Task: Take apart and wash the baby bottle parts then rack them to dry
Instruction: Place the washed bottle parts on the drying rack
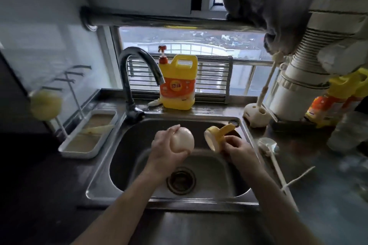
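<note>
The steel sink (137, 145) lies nearest, its drain strainer (180, 180) uncovered; I see no water running. Over the basin the left hand (165, 151) has its grip wrapped round the rounded cream bottle body (182, 140). The right hand (237, 148) has its grip pinched on the yellow handled collar (216, 137). The two parts are held apart, so the taking-apart looks largely done. Whether a teat sits inside the collar I cannot tell.

A long-handled bottle brush (268, 145) lies on the bench to the right, untouched. On the left, the drying rack (74, 89) over its tray (79, 153) carries one blurred yellow-green piece (45, 104) on a peg, so probably one part is racked already. Farther back stand the tap (139, 61) and the yellow detergent jug (179, 83). I judge that both held parts need washing or rinsing, then racking.
</note>
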